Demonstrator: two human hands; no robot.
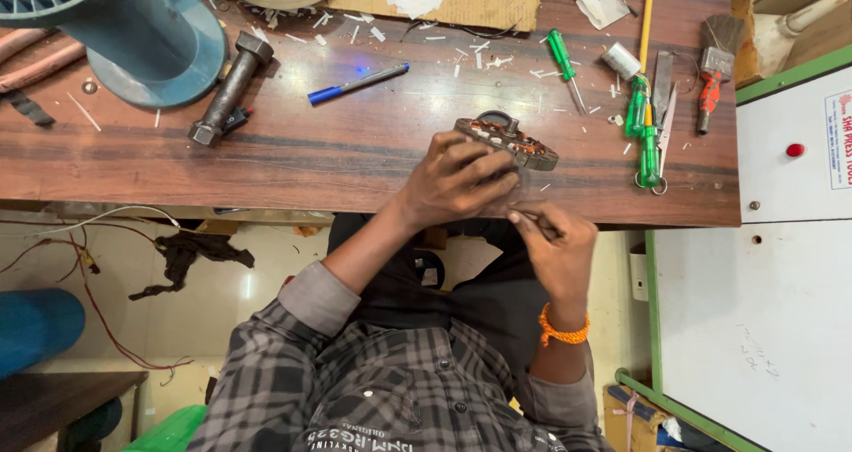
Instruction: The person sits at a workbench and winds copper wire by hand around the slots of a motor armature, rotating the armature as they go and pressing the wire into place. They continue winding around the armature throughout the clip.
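Note:
A round motor stator (517, 139) with copper windings is tilted up off the brown wooden table (337, 154), near its front edge. My left hand (457, 181) grips the stator from its near side, fingers over the rim. My right hand (555, 248), an orange thread band on its wrist, is closed on a thin dark stick-like tool (531, 216) just below the stator. The tool's tip points toward my left hand's fingers. Whether the tip touches the stator is hidden.
On the table lie a blue pen (357, 83), a big steel bolt (229, 88), a blue fan base (151, 39), green screwdrivers (648, 137), scissors (664, 106), a brush (714, 61) and white paper scraps. A white cabinet (781, 265) stands at the right.

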